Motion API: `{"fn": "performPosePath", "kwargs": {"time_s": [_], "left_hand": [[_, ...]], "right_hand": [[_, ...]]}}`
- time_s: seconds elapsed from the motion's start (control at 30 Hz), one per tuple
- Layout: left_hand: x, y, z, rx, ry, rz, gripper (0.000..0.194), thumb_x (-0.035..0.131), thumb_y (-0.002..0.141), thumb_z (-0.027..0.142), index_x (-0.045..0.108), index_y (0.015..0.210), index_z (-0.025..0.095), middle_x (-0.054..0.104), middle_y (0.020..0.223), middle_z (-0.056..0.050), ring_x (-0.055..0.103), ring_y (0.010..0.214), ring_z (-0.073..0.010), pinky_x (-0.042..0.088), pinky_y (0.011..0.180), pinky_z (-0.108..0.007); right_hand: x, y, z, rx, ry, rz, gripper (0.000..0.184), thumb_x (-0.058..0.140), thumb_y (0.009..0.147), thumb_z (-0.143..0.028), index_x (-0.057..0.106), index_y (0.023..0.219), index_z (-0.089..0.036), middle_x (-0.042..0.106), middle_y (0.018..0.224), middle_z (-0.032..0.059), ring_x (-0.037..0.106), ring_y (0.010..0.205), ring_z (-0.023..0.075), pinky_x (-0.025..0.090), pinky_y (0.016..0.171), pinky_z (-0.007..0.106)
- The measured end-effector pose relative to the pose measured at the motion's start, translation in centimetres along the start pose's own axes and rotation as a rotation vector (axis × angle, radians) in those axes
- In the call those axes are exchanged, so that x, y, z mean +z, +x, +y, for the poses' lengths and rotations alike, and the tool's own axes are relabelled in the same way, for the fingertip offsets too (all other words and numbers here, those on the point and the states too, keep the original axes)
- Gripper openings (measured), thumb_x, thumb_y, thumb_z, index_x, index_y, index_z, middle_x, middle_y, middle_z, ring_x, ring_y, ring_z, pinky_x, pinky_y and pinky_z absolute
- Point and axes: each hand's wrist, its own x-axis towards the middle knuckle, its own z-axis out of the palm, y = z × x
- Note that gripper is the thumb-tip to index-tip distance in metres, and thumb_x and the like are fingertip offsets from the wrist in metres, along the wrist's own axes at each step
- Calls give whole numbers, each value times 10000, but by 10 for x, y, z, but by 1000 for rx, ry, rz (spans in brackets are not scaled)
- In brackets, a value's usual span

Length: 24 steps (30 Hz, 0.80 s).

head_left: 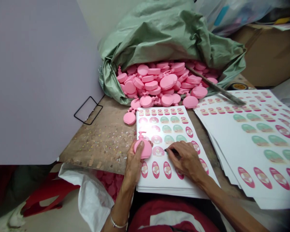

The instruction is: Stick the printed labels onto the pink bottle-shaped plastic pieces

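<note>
No wording can be read: the pink oval labels (155, 169) and green oval labels (273, 156) on the sticker sheets (164, 183) carry print too small and blurred to make out.

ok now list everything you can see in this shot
loose pump bottles: many, pink, heaped in sack, some on table
woven sack: one, pale green, behind bottles
label sheet stacks: two, white with pink and green ovals, front and right
metal rod: one, dark, across sack and right stack
wire frame: one, black, on table
board: one, pale lilac, far left
wooden table: one, brown, speckled, under everything
cardboard box: one, tan, upper right
held pump bottle: one, pink, left hand
small dark tool: one, black, right hand
left hand: one, over front stack
right hand: one, on front stack
</note>
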Motion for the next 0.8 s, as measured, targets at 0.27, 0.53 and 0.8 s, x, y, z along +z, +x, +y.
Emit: {"fn": "performPosePath", "kwargs": {"time_s": [0.27,0.53,0.8], "left_hand": [[3,-1,1,34,-48,26,498,720,756,449,626,1125,129,725,981,-117,690,932,-235,535,834,-321],[22,-19,19,-23,-189,-98,471,652,825,465,598,1194,177,644,1202,-114,647,1028,-246,586,785,-340],[34,-20,21,-99,-251,-83,493,552,868,541,621,1166,155,667,1157,-124,653,1002,-258,599,773,-389]], "right_hand": [[-7,2,-13,9,89,107,157,654,836,-311,577,759,-198,624,666,14,540,639,164,383,674,343],[-36,28,-31,220,493,98,206,669,828,-341,694,1002,-235,685,808,16,588,630,138,493,577,283],[-35,34,-37,124,490,62,161,634,858,-312,728,969,-244,692,786,33,612,703,166,500,623,311]]}}
